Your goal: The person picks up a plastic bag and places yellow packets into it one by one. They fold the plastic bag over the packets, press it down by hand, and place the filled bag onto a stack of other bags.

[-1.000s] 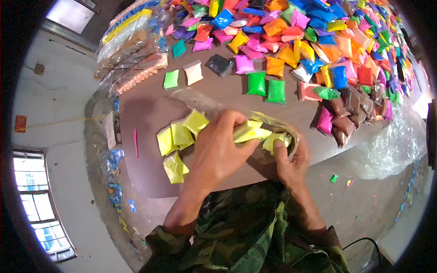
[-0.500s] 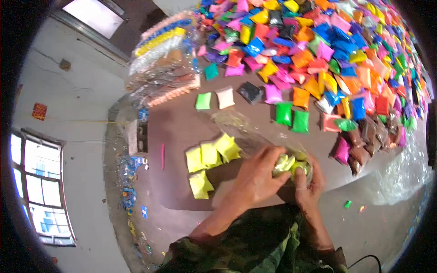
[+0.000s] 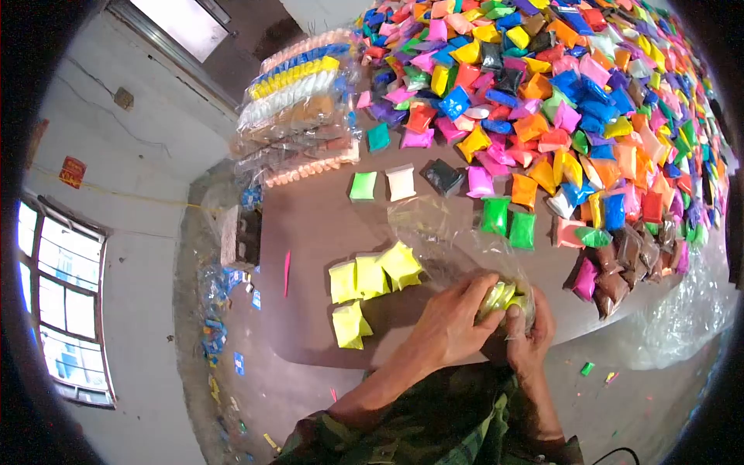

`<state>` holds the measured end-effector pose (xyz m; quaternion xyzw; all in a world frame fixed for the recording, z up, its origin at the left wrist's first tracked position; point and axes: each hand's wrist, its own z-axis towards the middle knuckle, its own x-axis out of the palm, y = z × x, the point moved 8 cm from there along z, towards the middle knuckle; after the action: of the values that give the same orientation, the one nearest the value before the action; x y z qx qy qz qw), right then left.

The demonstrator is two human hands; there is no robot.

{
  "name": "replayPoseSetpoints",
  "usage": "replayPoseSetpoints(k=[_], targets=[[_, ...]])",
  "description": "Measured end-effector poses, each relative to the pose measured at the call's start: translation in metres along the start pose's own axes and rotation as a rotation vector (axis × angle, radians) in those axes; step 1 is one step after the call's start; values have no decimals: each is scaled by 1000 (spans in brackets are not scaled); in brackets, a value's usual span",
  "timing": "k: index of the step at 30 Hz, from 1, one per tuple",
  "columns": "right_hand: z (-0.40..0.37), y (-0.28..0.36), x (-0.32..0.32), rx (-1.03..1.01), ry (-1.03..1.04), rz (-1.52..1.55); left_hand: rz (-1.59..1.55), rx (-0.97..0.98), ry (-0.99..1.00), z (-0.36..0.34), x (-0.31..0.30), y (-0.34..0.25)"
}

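Both hands are together near the table's front edge, around a clear plastic bag (image 3: 488, 246) with yellow packets (image 3: 505, 297) in its near end. My left hand (image 3: 459, 319) is closed on the left side of the bagged packets, fingers curled over them. My right hand (image 3: 532, 332) grips the bag from the right, thumb against the packets. The rest of the bag lies crumpled on the table beyond the hands. To the left lie several loose yellow packets (image 3: 370, 277), one group in a row and another (image 3: 351, 325) nearer the front edge.
A large heap of coloured packets (image 3: 535, 128) covers the back and right of the brown table (image 3: 310, 225). Filled clear bags (image 3: 298, 101) are stacked at back left. Brown packets (image 3: 629, 252) and a large clear plastic sheet (image 3: 670, 318) are at right. A pink stick (image 3: 287, 273) lies left.
The view has shifted, so the table's contents appear slightly lower and further right. Both hands remain around the bag; the left fingers have shifted slightly on the yellow packets.
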<state>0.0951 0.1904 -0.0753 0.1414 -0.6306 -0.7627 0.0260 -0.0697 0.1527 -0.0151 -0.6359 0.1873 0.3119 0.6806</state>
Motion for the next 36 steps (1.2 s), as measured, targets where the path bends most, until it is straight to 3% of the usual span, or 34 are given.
replayPoseSetpoints(k=[2, 5, 6, 8, 10, 12, 14, 18, 21, 24, 27, 33, 36], targets=[[-3, -5, 1, 92, -10, 69, 17, 63, -57, -4, -8, -7], [-3, -3, -2, 157, 3, 4, 25, -73, -41, -17, -35, -8], [-4, -3, 0, 134, 1, 23, 71, -52, -98, -27, -48, 1], [-2, -5, 0, 71, -18, 66, 64, -244, -94, -49, -85, 23], [-3, -6, 1, 68, -29, 88, 156, -300, -165, -79, -124, 52], [-1, -2, 4, 56, -39, 143, 316, -264, -216, -109, -156, 81], [-1, 0, 3, 52, -33, 118, 373, -416, -233, -134, -167, 107], [0, -2, 2, 48, -24, 108, 134, -661, -241, -151, -154, 129], [0, -3, 2, 47, -29, 107, 1, -617, -286, -156, -147, 143], [1, -3, 1, 37, -39, 87, -121, -744, -275, -158, -147, 144], [1, -2, 1, 49, -47, 82, -200, -751, -258, -159, -152, 149], [0, -6, 0, 63, -60, 80, -187, -867, -276, -157, -149, 152], [0, -6, 0, 69, -82, 77, -75, -826, -236, -151, -143, 142]])
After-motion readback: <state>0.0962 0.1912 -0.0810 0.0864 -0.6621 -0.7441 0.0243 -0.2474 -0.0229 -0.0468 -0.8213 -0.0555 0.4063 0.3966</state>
